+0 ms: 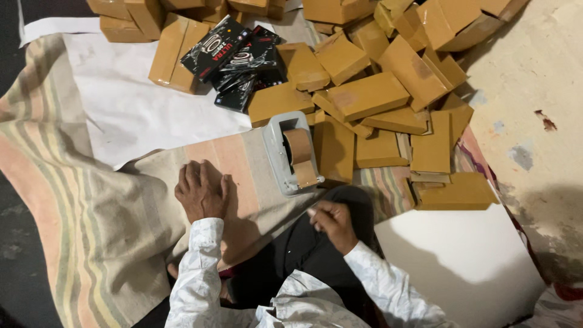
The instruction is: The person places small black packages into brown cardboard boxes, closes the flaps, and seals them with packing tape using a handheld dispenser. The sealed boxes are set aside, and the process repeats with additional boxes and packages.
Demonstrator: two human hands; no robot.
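A striped cloth (91, 200) covers the floor, white paper (139, 109) on it. The left hand (201, 191) rests curled on the cloth; the right hand (331, 220) pinches something small near the grey tape dispenser (291, 153), beside piled brown boxes (376, 97).

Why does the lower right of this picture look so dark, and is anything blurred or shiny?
Head view: light comes from the upper left, so the person's shadow falls across the white sheet at lower right. Glare streaks the glossy black boxes. The right hand looks slightly soft; the left hand, tape dispenser and brown boxes look sharp.
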